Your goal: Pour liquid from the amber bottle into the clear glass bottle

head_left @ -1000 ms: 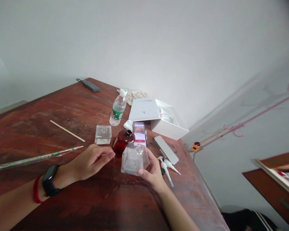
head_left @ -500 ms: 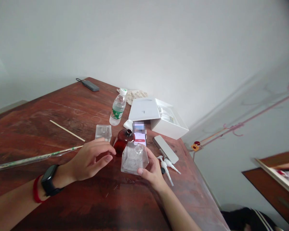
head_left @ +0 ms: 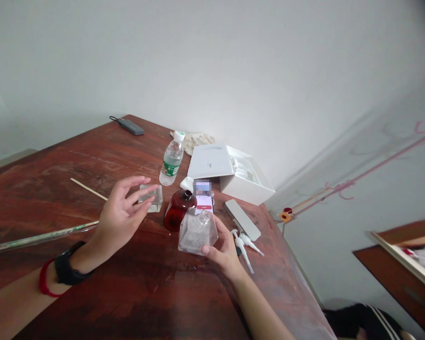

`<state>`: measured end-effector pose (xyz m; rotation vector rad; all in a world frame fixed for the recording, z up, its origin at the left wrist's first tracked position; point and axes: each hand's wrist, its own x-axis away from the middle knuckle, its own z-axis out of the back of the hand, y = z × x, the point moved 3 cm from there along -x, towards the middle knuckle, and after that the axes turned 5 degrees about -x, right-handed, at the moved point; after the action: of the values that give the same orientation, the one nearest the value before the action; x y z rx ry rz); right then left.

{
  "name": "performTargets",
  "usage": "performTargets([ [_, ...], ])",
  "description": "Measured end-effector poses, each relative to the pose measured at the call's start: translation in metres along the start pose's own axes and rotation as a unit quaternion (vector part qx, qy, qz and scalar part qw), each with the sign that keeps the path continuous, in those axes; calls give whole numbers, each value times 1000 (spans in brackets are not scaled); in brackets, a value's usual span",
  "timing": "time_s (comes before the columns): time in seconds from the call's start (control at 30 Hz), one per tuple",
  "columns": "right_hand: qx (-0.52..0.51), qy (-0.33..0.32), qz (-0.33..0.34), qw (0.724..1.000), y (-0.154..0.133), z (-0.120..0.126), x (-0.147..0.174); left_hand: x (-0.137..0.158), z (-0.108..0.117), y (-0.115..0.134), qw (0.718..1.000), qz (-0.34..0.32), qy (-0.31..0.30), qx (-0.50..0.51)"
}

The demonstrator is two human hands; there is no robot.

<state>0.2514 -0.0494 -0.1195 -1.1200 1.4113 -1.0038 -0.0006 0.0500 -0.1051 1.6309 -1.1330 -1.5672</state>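
Observation:
My right hand [head_left: 224,250] grips a clear square bottle [head_left: 195,234] that is misted or wet inside, its open neck facing up and away. Fingers apart and holding nothing, my left hand [head_left: 125,212] is raised over the table, close to a second clear square bottle [head_left: 155,199] and partly covering it. Between the two clear bottles stands a brown-red bottle [head_left: 177,212] with an uncapped neck. Two white pump heads [head_left: 246,245] lie to the right of my right hand. Small wet spots show on the wood below the held bottle.
Behind stand a water bottle [head_left: 171,160] with a green label and an open white box [head_left: 248,182]. A lit phone [head_left: 203,200] lies before the box, a grey-white case [head_left: 242,219] to its right. A thin stick [head_left: 88,189] and a wrapped chopstick packet [head_left: 49,238] lie left.
My left hand has moved up and left, away from the brown-red bottle, with its fingers spreading. My right hand still holds the clear bottle in nearly the same place.

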Motion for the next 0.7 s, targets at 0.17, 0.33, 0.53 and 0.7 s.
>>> performTargets([
  [0.17, 3, -14, -12, 1000, -2, -2, 0, -2, 1, 6, 1000, 13, 9, 13],
  [0.33, -14, -5, -10, 1000, 1, -2, 0, 0, 1, 3, 1000, 20, 6, 9],
  [0.53, -16, -12, -16, 1000, 3, 0, 0, 2, 0, 2, 999, 45, -5, -6],
  [0.7, -6, -13, -24, 1000, 3, -2, 2, 4, -1, 5, 996, 87, -30, -13],
])
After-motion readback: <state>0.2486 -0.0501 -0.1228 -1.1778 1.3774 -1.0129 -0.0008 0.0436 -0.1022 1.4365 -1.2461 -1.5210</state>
